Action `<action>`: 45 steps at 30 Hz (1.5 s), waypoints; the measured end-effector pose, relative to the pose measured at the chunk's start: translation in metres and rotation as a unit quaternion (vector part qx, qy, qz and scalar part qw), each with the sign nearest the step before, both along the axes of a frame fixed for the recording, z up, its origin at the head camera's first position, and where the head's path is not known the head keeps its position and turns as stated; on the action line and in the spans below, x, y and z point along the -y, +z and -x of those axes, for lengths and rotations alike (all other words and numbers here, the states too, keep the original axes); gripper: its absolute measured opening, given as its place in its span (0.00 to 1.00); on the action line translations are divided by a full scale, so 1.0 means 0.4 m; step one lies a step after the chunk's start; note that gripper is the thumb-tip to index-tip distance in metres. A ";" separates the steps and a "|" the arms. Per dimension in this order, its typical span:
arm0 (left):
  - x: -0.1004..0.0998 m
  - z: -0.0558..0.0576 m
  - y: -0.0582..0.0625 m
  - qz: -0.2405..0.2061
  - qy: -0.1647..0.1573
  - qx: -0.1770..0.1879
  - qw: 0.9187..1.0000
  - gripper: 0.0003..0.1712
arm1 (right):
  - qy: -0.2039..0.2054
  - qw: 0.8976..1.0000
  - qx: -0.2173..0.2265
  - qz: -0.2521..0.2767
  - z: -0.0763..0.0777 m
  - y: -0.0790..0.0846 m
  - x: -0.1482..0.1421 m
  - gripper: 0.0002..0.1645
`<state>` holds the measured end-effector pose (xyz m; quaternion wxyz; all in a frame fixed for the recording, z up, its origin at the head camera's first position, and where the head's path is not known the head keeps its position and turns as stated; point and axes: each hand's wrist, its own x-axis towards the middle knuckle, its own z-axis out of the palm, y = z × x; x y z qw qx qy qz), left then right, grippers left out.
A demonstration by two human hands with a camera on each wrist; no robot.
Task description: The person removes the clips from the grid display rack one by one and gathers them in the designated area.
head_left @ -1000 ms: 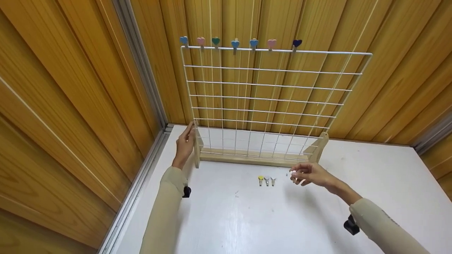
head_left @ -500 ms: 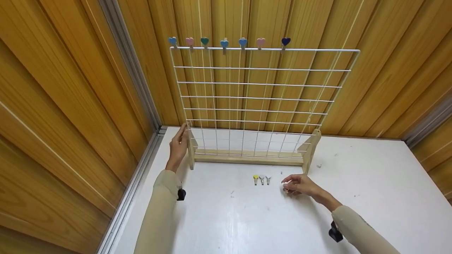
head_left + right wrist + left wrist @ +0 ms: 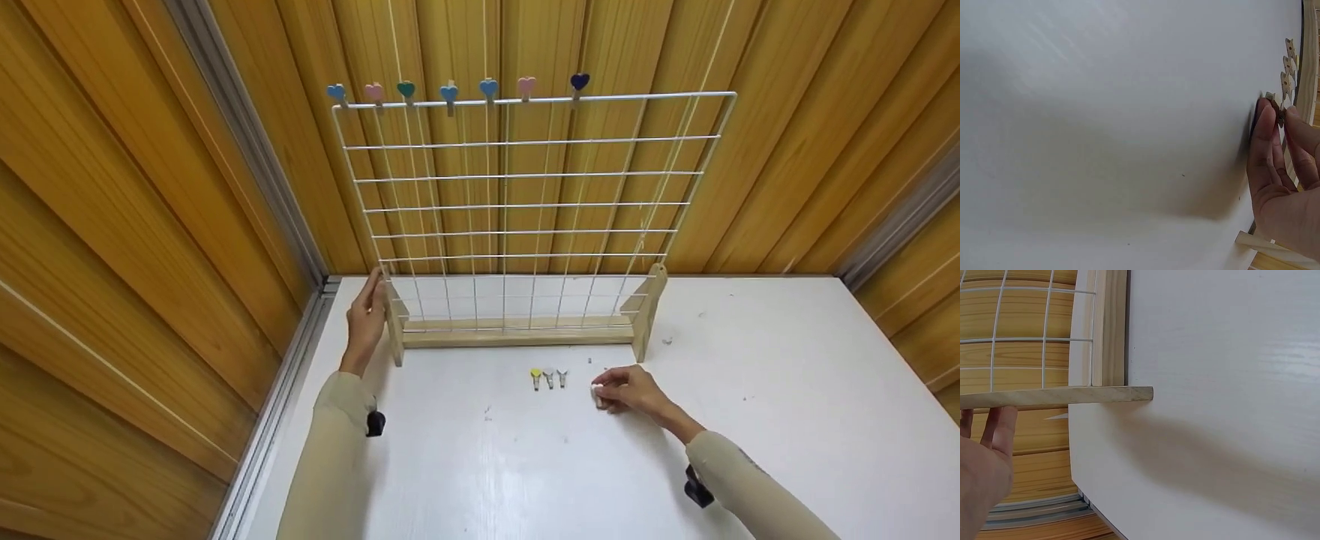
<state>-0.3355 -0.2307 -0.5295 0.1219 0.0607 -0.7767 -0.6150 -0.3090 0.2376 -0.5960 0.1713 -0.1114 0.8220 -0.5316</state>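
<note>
A white wire grid [image 3: 529,177] stands upright in a pale wooden base [image 3: 517,339]. My left hand [image 3: 365,319] rests its fingers against the outer side of the base's left wooden post [image 3: 394,330]; in the left wrist view, the fingertips [image 3: 1006,417] meet the plank's edge. Between the right thumb and fingers I pinch a small wooden clothespin with a white heart [image 3: 597,391], just above the table. The right hand [image 3: 634,390] is right of several loose clothespins, including a yellow-headed clothespin [image 3: 535,378] and a pale grey-headed clothespin [image 3: 549,376].
Several heart clothespins, such as a dark blue clothespin [image 3: 579,82] and a green clothespin [image 3: 406,91], sit along the grid's top wire. A wood-panelled wall [image 3: 787,150] rises behind the white table [image 3: 480,472]. Metal rails run along its left edge.
The right hand has come down and slightly left with the clothespin, closer to the table. The left hand stays at the post. The whole view has shifted a little.
</note>
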 end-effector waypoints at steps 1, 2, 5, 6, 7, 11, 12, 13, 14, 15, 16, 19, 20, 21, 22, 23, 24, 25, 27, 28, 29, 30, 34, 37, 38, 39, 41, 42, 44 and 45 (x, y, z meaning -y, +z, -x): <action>0.002 0.000 -0.001 0.004 0.001 -0.002 1.000 0.31 | -0.005 1.000 -0.004 -0.001 0.004 0.000 0.004 0.16; 0.006 0.000 -0.002 0.007 0.002 -0.004 1.000 0.32 | -0.009 1.000 -0.011 -0.007 0.008 -0.001 0.010 0.15; 0.017 -0.001 0.001 0.016 0.005 -0.014 1.000 0.31 | -0.021 0.999 -0.035 -0.025 0.023 0.000 0.033 0.13; 0.022 -0.001 0.003 0.015 0.006 -0.014 1.000 0.31 | -0.021 0.998 -0.043 -0.030 0.029 0.001 0.042 0.12; 0.026 -0.001 0.006 0.016 0.008 -0.013 1.000 0.31 | -0.020 0.998 -0.052 -0.036 0.034 0.002 0.050 0.12; 0.042 -0.001 0.014 0.019 0.019 -0.010 1.000 0.31 | -0.020 0.997 -0.062 -0.029 0.055 0.007 0.084 0.12; 0.045 -0.002 0.015 0.019 0.019 -0.008 1.000 0.31 | -0.023 0.998 -0.062 -0.026 0.060 0.007 0.091 0.12; 0.047 -0.001 0.015 0.019 0.021 -0.008 1.000 0.32 | -0.027 0.998 -0.059 -0.021 0.064 0.008 0.097 0.12; 0.048 0.000 0.015 0.019 0.020 -0.008 1.000 0.32 | -0.033 0.998 -0.057 -0.018 0.067 0.007 0.103 0.12; 0.048 0.000 0.015 0.018 0.019 -0.008 1.000 0.32 | -0.038 0.997 -0.060 -0.019 0.070 0.007 0.109 0.11; 0.048 0.001 0.014 0.017 0.017 -0.008 1.000 0.32 | -0.044 0.997 -0.063 -0.022 0.072 0.006 0.113 0.10; 0.042 0.002 0.012 0.015 0.013 -0.009 1.000 0.32 | -0.060 0.995 -0.076 -0.035 0.075 0.000 0.124 0.08; 0.040 0.001 0.011 0.015 0.011 -0.009 1.000 0.32 | -0.064 0.994 -0.082 -0.040 0.075 -0.004 0.127 0.07; 0.037 0.000 0.009 0.014 0.011 -0.009 1.000 0.32 | -0.067 0.993 -0.084 -0.042 0.074 -0.009 0.129 0.07; 0.035 -0.001 0.008 0.014 0.009 -0.007 1.000 0.32 | -0.071 0.993 -0.087 -0.045 0.073 -0.013 0.131 0.07; 0.033 -0.003 0.006 0.015 0.009 -0.006 1.000 0.31 | -0.073 0.992 -0.091 -0.048 0.072 -0.018 0.132 0.07; 0.031 -0.004 0.005 0.016 0.008 -0.004 1.000 0.31 | -0.073 0.992 -0.094 -0.048 0.071 -0.023 0.132 0.07; 0.029 -0.006 0.004 0.016 0.008 -0.003 1.000 0.31 | -0.074 0.991 -0.095 -0.050 0.070 -0.026 0.132 0.08; 0.025 -0.009 0.003 0.015 0.006 -0.004 1.000 0.31 | -0.073 0.992 -0.094 -0.049 0.068 -0.031 0.131 0.08; 0.024 -0.010 0.003 0.015 0.004 -0.006 1.000 0.31 | -0.071 0.992 -0.093 -0.047 0.068 -0.031 0.130 0.09; 0.023 -0.011 0.003 0.016 0.003 -0.009 1.000 0.32 | -0.067 0.993 -0.089 -0.045 0.068 -0.031 0.128 0.09; 0.022 -0.012 0.003 0.017 0.002 -0.010 1.000 0.32 | -0.064 0.994 -0.082 -0.042 0.067 -0.029 0.127 0.10; 0.020 -0.017 0.003 0.018 0.004 -0.007 1.000 0.31 | -0.054 0.997 -0.046 -0.032 0.067 -0.015 0.120 0.13; 0.018 -0.015 0.006 0.018 0.008 -0.008 1.000 0.31 | -0.050 0.998 -0.032 -0.035 0.069 0.004 0.107 0.15; 0.016 -0.013 0.007 0.018 0.009 -0.011 1.000 0.31 | -0.047 0.998 -0.032 -0.038 0.071 0.014 0.100 0.15; 0.014 -0.011 0.008 0.017 0.008 -0.013 1.000 0.31 | -0.043 0.998 -0.034 -0.038 0.072 0.026 0.091 0.16; 0.009 -0.008 0.007 0.018 0.005 -0.012 1.000 0.31 | -0.030 0.998 -0.040 -0.042 0.074 0.057 0.068 0.17; 0.006 -0.006 0.006 0.017 0.005 -0.009 1.000 0.31 | -0.022 0.998 -0.044 -0.043 0.075 0.076 0.055 0.18; 0.001 -0.003 0.003 0.016 0.001 -0.003 1.000 0.31 | -0.009 0.998 -0.044 -0.041 0.075 0.120 0.031 0.20; -0.001 -0.002 0.001 0.015 -0.001 0.000 1.000 0.31 | -0.003 0.998 -0.045 -0.041 0.075 0.146 0.020 0.21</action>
